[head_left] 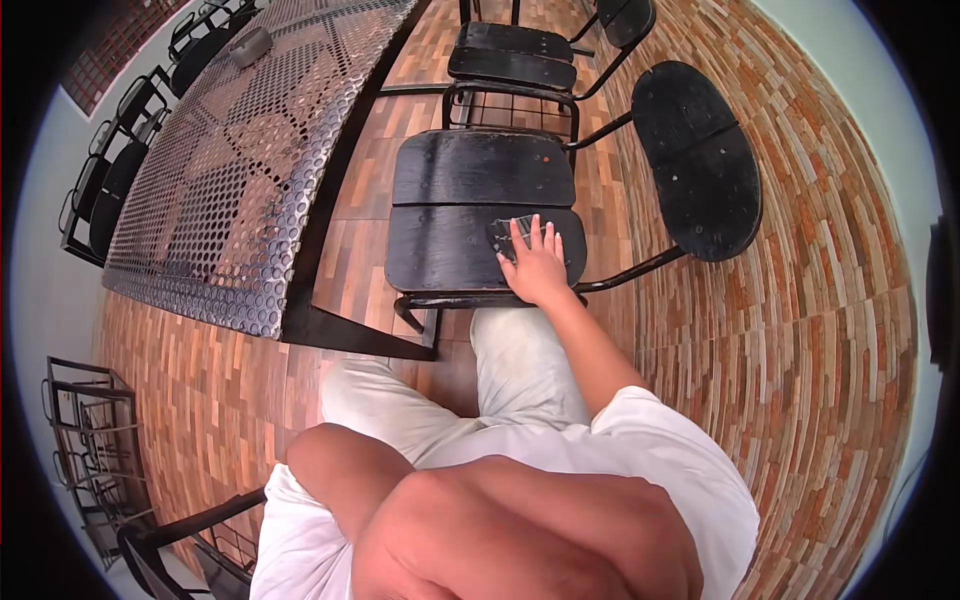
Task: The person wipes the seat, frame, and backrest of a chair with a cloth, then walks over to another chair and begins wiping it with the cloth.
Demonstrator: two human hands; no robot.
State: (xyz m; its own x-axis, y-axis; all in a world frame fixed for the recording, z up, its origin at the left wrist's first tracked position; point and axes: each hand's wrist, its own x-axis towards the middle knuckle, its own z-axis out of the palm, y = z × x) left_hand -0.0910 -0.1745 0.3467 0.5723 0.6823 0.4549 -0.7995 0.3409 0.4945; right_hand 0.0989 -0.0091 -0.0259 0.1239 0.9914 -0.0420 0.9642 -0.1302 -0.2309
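Observation:
My right hand lies palm down on the black wooden seat of the chair in front of me, near its right front corner. Its fingers are spread flat over a dark cloth, which shows beside and between them and is pressed against the seat. My left arm is bent close to my body at the lower left. The left hand cannot be seen.
A perforated metal table stands to the left, with a round grey object on it. Another black chair is farther ahead. The chair's oval backrest rises at right. Metal frames stand by the left wall.

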